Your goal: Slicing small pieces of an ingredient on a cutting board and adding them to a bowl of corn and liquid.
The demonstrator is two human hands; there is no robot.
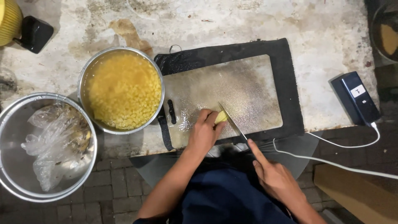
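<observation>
knife on the yellow piece, low on the board

my left hand sits at the lower middle of the frame, fingers curled down over a small yellow piece and pinning it to the cutting board. only the right end of the piece shows past my fingertips; the rest is under them, so i cannot tell its full shape or which way its long side runs. it lies near the bottom edge of the board, just right of my knuckles.

my right hand is at the lower right, closed around the knife handle, with the index finger stretched out straight along the back of the blade. the knife's long axis runs on a slant: handle low and right, tip pointing up and left. the blade touches the yellow piece just beside my left fingertips, on their right side.

the board is pale and wet, lying on a black mat on a stained white table. left of the board, touching its edge, stands a metal bowl of water full of small yellow cubes. further left and lower is a second metal bowl holding a crumpled clear plastic bag. at the right edge of the table lies a dark blue box with a white cable trailing off to the lower right. a yellow thing with a black part sits in the upper left corner.
</observation>
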